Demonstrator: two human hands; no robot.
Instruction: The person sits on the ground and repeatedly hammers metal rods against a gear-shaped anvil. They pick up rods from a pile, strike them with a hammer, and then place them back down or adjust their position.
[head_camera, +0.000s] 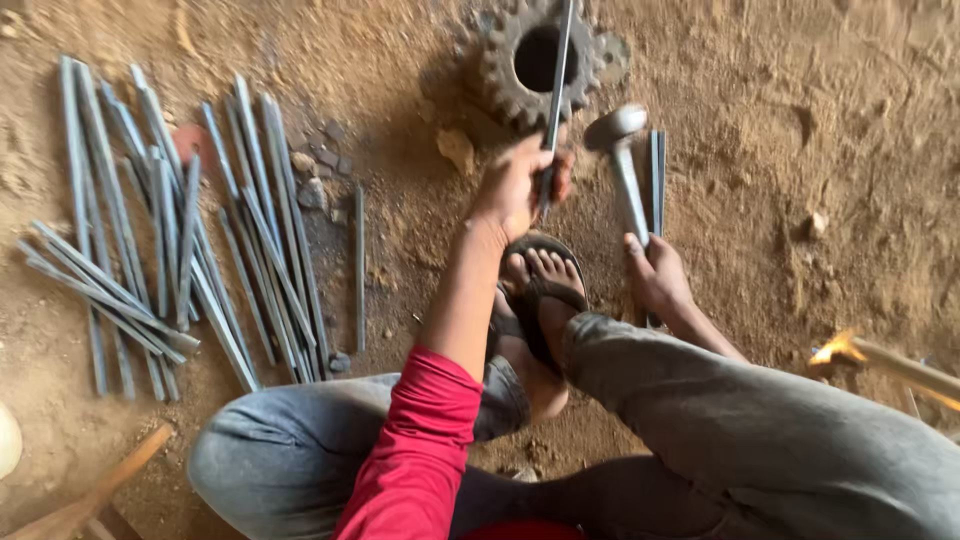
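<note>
while left hand (515, 185) grips a rod (556, 95), right hand (655, 275) holds a hammer (622, 160).

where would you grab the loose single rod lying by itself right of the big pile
Grip the lone rod near its middle, from above, pinching its two long sides. It lies flat on the dirt floor, apart from the rod pile, so both sides are free, though small stones sit near its ends.

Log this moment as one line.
left hand: grips thin metal rod over rusty gear | right hand: holds steel hammer
</note>
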